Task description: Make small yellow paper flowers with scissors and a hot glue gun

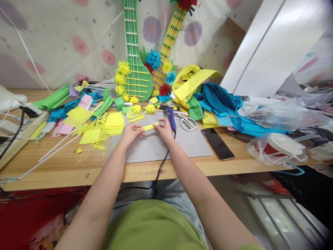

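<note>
Between my two hands a narrow strip of yellow paper (148,127) is stretched above the grey cutting mat (145,152). My left hand (131,133) pinches its left end and my right hand (163,130) pinches the right end. Just behind them lie folded yellow strips (136,118) and yellow paper flowers (135,109). A purple glue gun (171,119) rests right beside my right hand, with white-handled scissors (189,124) farther right. To the left of my left hand is a stack of yellow paper squares (114,124).
A green paper guitar (137,81) and a yellow one (170,38) lean against the wall. Blue crepe paper (221,100) and a phone (218,143) lie at right. White sticks (49,156) and yellow scraps (90,136) lie left. The glue gun's black cord (161,165) crosses the table edge.
</note>
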Demonstrator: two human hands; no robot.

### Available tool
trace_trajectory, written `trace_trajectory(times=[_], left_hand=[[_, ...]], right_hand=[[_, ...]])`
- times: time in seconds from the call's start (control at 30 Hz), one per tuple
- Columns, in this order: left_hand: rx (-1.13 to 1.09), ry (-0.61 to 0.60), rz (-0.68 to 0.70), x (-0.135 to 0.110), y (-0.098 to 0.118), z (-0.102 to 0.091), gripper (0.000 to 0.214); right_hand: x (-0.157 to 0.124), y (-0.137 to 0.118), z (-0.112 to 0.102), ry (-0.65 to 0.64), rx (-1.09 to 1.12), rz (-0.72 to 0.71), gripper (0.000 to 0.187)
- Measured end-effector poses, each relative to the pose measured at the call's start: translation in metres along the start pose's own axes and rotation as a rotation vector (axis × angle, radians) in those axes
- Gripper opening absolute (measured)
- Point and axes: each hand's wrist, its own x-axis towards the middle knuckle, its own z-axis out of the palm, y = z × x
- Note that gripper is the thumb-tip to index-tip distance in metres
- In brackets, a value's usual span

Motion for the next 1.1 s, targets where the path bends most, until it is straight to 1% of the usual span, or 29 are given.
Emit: trace_trajectory(times=[0.07, 0.13, 0.2, 0.3, 0.4, 0.47, 0.53, 0.6, 0.7, 0.8, 0.87, 0.97, 1.03, 1.1], left_hand=[[-0.002, 0.056, 0.029, 0.002, 0.000, -0.004, 0.022], [0.022, 0.136, 0.049, 0.009, 0.000, -0.011, 0.021], [0.089, 0.211, 0.060, 0.019, -0.001, -0.017, 0.022], [0.232, 0.254, 0.055, 0.037, -0.001, -0.024, 0.026], [0.439, 0.260, -0.019, 0.049, 0.004, -0.023, 0.036], [0.593, 0.261, -0.056, 0.051, 0.010, -0.020, 0.044], [0.766, 0.281, -0.044, 0.050, 0.018, -0.017, 0.047], [0.963, 0.310, -0.005, 0.048, 0.025, -0.016, 0.047], [1.184, 0.308, 0.013, 0.046, 0.035, -0.021, 0.045], [1.249, 0.301, 0.027, 0.046, 0.046, -0.037, 0.042], [1.266, 0.320, 0.062, 0.047, 0.054, -0.054, 0.038], [1.306, 0.307, 0.104, 0.050, 0.062, -0.083, 0.033], [1.355, 0.255, 0.153, 0.050, 0.064, -0.101, 0.034], [1.430, 0.162, 0.208, 0.049, 0.061, -0.115, 0.034]], right_hand=[[0.000, 0.000, 0.000, -0.018, 0.005, 0.007, 0.034], [-0.001, 0.000, 0.000, -0.022, 0.012, 0.008, 0.031], [-0.001, 0.000, 0.000, -0.027, -0.005, -0.002, 0.029], [-0.003, -0.001, 0.001, -0.047, -0.061, -0.019, 0.028], [-0.006, -0.003, 0.001, -0.065, -0.102, -0.026, 0.027], [-0.008, -0.005, 0.001, -0.070, -0.130, -0.027, 0.026], [-0.009, -0.006, 0.000, -0.072, -0.151, -0.027, 0.026], [-0.009, -0.007, 0.000, -0.078, -0.157, -0.028, 0.026], [-0.009, -0.005, 0.000, -0.086, -0.150, -0.036, 0.026], [-0.007, -0.004, 0.000, -0.094, -0.143, -0.036, 0.026], [-0.007, -0.003, 0.000, -0.095, -0.151, -0.034, 0.025], [-0.007, -0.002, 0.000, -0.093, -0.164, -0.035, 0.024], [-0.007, -0.002, 0.000, -0.101, -0.169, -0.038, 0.023], [-0.006, -0.001, 0.000, -0.115, -0.183, -0.052, 0.023]])
